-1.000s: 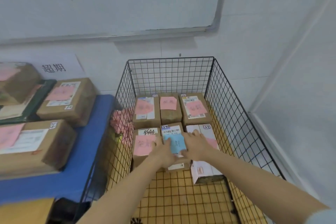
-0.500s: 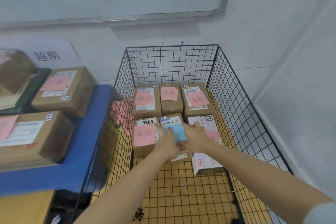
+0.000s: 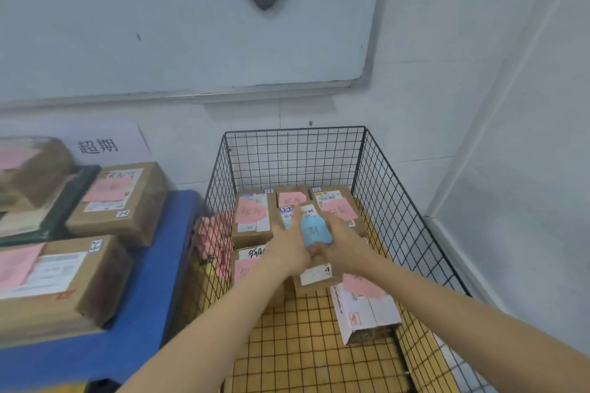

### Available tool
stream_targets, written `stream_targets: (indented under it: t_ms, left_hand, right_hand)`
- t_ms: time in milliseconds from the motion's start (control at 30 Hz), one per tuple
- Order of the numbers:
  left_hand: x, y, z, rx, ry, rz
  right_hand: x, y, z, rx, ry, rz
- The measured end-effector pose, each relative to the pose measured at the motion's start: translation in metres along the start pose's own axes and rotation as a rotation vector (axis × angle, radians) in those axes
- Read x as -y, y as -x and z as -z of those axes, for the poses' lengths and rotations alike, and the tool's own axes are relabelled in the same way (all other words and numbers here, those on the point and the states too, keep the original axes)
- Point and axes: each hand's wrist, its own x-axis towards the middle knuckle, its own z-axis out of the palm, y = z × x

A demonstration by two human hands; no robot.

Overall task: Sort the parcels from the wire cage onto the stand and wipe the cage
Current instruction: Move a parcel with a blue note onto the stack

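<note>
Parcel gripped in both hands
The left hand (image 3: 287, 249) and right hand (image 3: 343, 246) clamp the sides of a brown cardboard parcel with a blue paper note (image 3: 316, 276), midway in the black wire cage (image 3: 295, 130). Keep it level and clear the left mesh on the way to the blue stand (image 3: 143, 297). Its long axis runs away from the person, note upward.

Matt brown cardboard parcels (image 3: 252, 217), pink paper notes (image 3: 339, 209), black metal wire cage (image 3: 399, 217), smooth whiteboard (image 3: 159, 25)

In black wire cage (image 3: 399, 201): brown cardboard parcel with blue note (image 3: 314, 233) held between left hand (image 3: 284, 249) and right hand (image 3: 346, 242); brown parcels (image 3: 252, 214) behind fingers (image 3: 296, 222); blue surface (image 3: 150, 281) far left.
</note>
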Motion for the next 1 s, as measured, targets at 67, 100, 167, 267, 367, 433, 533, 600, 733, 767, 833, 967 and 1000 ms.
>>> stream_targets:
  t_ms: [67, 100, 167, 267, 367, 433, 533, 600, 733, 767, 833, 967, 1000]
  left_hand:
    - [0.002, -0.003, 0.007, 0.020, -0.015, -0.021]
    - [0.002, -0.006, 0.011, 0.030, -0.016, -0.027]
    - [0.005, -0.016, 0.019, 0.027, -0.007, -0.042]
    - [0.009, -0.034, 0.030, 0.006, 0.019, -0.048]
    - [0.014, -0.052, 0.030, -0.009, 0.065, -0.037]
    - [0.015, -0.058, 0.029, -0.020, 0.134, -0.046]
    - [0.021, -0.067, 0.026, 0.005, 0.250, -0.077]
    - [0.029, -0.070, 0.026, 0.037, 0.272, -0.084]
    - [0.044, -0.078, 0.025, 0.113, 0.376, -0.042]
    - [0.045, -0.080, 0.025, 0.113, 0.396, -0.032]
    - [0.047, -0.086, 0.022, 0.094, 0.444, -0.011]
    - [0.048, -0.087, 0.013, 0.062, 0.613, 0.017]
    - [0.049, -0.087, 0.011, 0.065, 0.663, 0.022]
  right_hand:
    - [0.007, -0.003, 0.002, -0.036, 0.051, 0.042]
    - [0.009, -0.005, 0.004, -0.058, 0.077, 0.056]
    - [0.011, -0.013, 0.006, -0.104, 0.072, 0.087]
    - [0.014, -0.027, 0.004, -0.139, 0.012, 0.087]
    - [0.008, -0.044, -0.001, -0.143, -0.003, 0.088]
    - [0.001, -0.054, -0.004, -0.128, -0.008, 0.077]
    - [-0.010, -0.066, -0.005, -0.056, -0.030, 0.040]
    - [-0.020, -0.070, -0.007, -0.018, -0.034, 0.039]
    - [-0.023, -0.076, -0.002, -0.001, -0.062, 0.019]
    - [-0.020, -0.078, 0.001, -0.020, -0.052, 0.023]
    - [-0.016, -0.083, 0.003, -0.092, 0.010, 0.059]
    - [-0.019, -0.092, 0.000, -0.084, 0.122, 0.052]
    - [-0.020, -0.092, -0.001, -0.060, 0.122, 0.027]
